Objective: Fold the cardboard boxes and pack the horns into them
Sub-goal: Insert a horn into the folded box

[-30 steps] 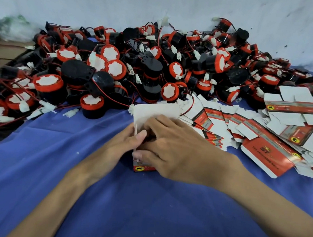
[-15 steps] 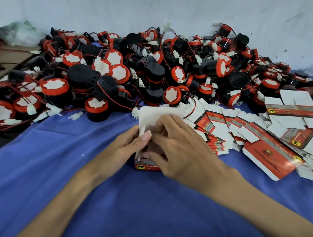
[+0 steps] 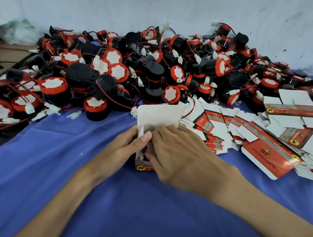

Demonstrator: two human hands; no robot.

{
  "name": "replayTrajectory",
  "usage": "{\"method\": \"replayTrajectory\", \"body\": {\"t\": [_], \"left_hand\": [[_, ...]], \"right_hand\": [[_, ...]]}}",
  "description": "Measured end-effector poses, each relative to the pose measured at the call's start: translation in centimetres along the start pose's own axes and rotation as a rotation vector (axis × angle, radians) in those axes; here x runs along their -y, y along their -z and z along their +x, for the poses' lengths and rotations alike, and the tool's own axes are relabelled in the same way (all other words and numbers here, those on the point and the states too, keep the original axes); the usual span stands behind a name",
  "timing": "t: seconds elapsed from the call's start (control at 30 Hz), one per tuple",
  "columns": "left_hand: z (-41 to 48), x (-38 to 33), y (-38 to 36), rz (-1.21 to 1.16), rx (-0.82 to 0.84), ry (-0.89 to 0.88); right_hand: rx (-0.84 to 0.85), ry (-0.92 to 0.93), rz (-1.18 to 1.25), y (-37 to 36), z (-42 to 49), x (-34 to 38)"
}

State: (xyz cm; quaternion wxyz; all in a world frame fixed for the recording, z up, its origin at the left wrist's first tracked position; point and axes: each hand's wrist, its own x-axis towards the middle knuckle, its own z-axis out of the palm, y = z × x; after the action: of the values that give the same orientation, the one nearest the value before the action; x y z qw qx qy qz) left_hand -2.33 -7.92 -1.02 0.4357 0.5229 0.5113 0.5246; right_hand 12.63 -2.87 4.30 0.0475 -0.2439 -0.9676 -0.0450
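Observation:
A small red and white cardboard box stands on the blue cloth in the middle, its white lid flap raised behind. My left hand grips the box's left side, thumb at the top edge. My right hand covers the box's opening from the right, fingers curled down into it. A bit of red and a white connector show inside the box under my fingers; the rest of its contents is hidden. A big heap of black and red horns with wires lies behind.
Flat unfolded boxes lie fanned out in a pile to the right. The blue cloth covers the table toward me. A whitish wall rises behind the heap. A plastic bag sits at far left.
Both hands stay on the box. My right fingers have worked lower into the opening, and the lid flap stands a little more exposed behind them. The view has shifted slightly.

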Motion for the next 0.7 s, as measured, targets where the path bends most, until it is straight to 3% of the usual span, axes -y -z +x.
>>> {"method": "replayTrajectory", "body": {"t": [0.27, 0.43, 0.7], "left_hand": [[0.0, -0.1, 0.0, 0.002, 0.019, -0.013], [0.0, 0.0, 0.1, 0.002, 0.031, -0.036], [0.4, 0.8, 0.6, 0.03, 0.082, -0.074]], "right_hand": [[0.003, -0.011, 0.085, 0.2, -0.3, -0.6], [0.008, -0.04, 0.011, -0.5, 0.3, -0.1], [-0.065, -0.139, 0.236, -0.8, 0.7, 0.0]]}}
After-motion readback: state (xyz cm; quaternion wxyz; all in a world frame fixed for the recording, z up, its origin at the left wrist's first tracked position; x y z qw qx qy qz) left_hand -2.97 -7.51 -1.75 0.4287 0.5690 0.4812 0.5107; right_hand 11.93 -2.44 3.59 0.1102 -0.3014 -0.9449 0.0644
